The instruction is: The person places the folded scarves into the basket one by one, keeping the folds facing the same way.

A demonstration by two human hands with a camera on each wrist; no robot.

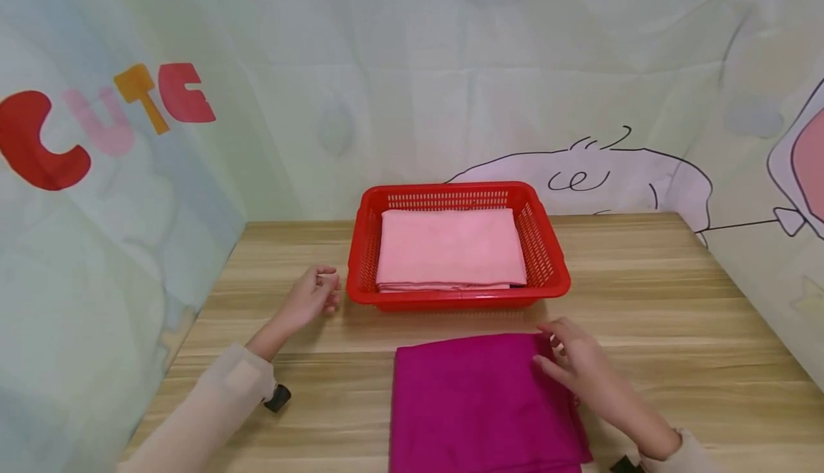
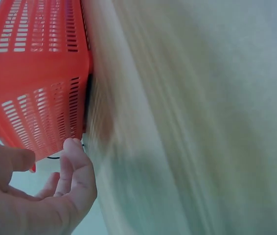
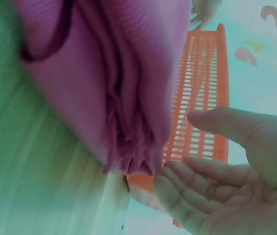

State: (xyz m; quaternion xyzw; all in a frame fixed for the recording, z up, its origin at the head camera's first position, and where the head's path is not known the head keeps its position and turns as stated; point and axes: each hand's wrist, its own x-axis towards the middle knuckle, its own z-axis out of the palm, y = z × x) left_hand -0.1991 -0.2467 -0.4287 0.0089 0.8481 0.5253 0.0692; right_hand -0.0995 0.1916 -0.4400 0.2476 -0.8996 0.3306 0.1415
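A folded magenta cloth point(image 1: 479, 401) lies on the table in front of the basket, its stacked layers showing edge-on in the right wrist view. My right hand point(image 1: 579, 362) is at the cloth's far right corner, fingers loosely bent and thumb apart, gripping nothing. Behind the cloth stands a red plastic basket point(image 1: 460, 300) with slotted walls, and a folded pink cloth point(image 1: 450, 247) lies inside it. Just left of the basket hovers my left hand point(image 1: 312, 294), its fingers relaxed and holding nothing. In the left wrist view the fingertips point(image 2: 72, 147) come close to the basket's wall; contact cannot be made out.
The wood-grain table point(image 1: 644, 280) carries the basket near its back edge. A printed fabric backdrop point(image 1: 399, 101) with cartoon drawings and letters rises behind the table and along both sides. Something dark shows under the pink cloth's right front corner.
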